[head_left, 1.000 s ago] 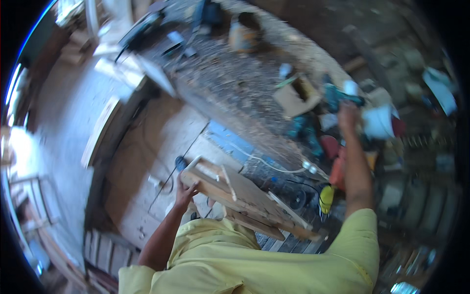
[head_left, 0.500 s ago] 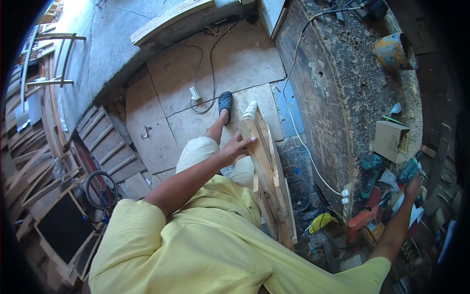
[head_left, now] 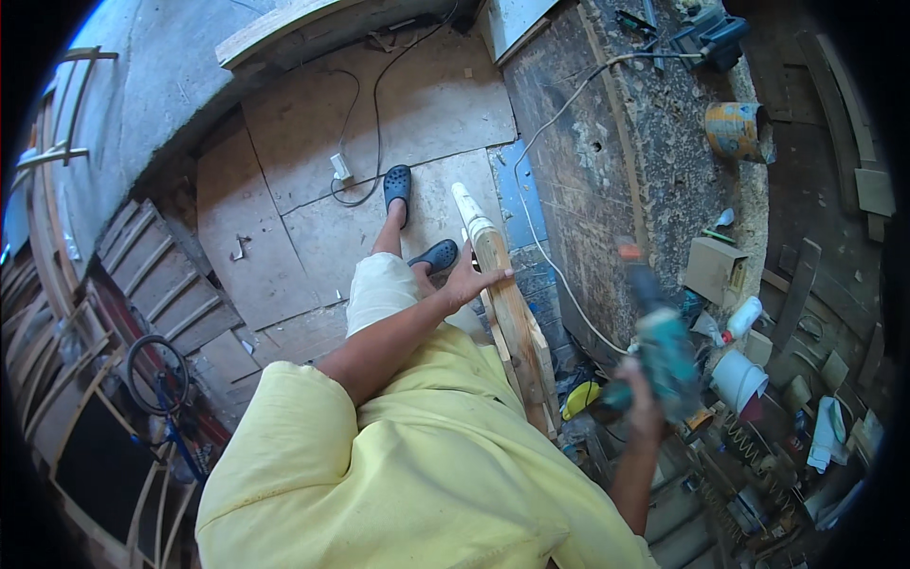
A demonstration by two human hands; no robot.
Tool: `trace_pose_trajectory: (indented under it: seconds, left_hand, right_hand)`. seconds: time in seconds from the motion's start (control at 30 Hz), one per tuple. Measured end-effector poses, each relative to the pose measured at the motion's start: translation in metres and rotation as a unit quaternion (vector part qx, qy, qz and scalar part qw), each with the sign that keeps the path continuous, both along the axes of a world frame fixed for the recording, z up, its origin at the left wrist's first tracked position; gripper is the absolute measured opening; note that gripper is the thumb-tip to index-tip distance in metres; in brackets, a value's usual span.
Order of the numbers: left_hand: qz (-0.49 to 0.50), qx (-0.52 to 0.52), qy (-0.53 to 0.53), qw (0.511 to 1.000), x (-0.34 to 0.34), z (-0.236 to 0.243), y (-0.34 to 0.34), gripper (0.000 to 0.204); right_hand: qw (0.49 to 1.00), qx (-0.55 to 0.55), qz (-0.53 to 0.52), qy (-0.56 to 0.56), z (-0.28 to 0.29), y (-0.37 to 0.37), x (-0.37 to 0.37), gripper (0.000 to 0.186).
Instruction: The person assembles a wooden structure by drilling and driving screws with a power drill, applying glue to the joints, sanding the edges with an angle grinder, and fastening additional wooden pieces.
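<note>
My left hand (head_left: 471, 284) is closed around the upper part of a wooden frame (head_left: 518, 327) made of pale, unpainted pieces. The frame leans upright beside my legs, and its far end is white. My right hand (head_left: 645, 403) grips a teal and black cordless drill (head_left: 667, 356), held up to the right of the frame and apart from it. Motion smears the drill; its orange-tipped front points away from me. A yellow object (head_left: 580, 399) lies low between the frame and the drill, partly hidden.
A worn, stained workbench (head_left: 607, 142) runs along the right, bearing a paint-streaked can (head_left: 737, 131) and a cardboard box (head_left: 713, 269). A white cord (head_left: 550, 258) hangs down its side. A white socket block (head_left: 341, 167) lies on the floor. A bicycle wheel (head_left: 157, 375) stands left.
My right hand has come left from the cluttered far-right bench end, bringing the drill with it. My left hand stays on the frame. The whole view has shifted somewhat.
</note>
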State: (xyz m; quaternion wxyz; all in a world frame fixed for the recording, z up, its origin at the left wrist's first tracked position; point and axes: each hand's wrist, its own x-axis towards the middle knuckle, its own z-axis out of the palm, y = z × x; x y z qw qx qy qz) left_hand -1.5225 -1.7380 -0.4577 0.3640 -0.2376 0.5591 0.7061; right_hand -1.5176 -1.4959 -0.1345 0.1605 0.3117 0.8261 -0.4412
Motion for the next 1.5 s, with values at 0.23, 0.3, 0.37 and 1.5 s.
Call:
trace_pose_trajectory:
  seconds: [0.23, 0.3, 0.37, 1.5]
  left_hand:
    - [0.026, 0.002, 0.034, 0.999, -0.006, 0.021, -0.009, 0.127]
    - [0.024, -0.002, 0.034, 0.999, -0.005, 0.017, -0.010, 0.124]
    - [0.066, 0.030, 0.050, 0.996, -0.004, 0.013, -0.007, 0.119]
    - [0.084, -0.056, 0.086, 0.991, -0.026, 0.001, -0.017, 0.130]
  right_hand:
    - [0.965, 0.003, 0.262, 0.032, -0.081, -0.075, -0.010, 0.030]
    - [0.967, -0.026, 0.253, -0.001, -0.091, -0.081, -0.013, 0.030]
    - [0.967, -0.021, 0.252, -0.021, -0.093, -0.086, -0.017, 0.030]
    - [0.936, 0.055, 0.323, -0.127, -0.095, -0.128, -0.100, 0.031]
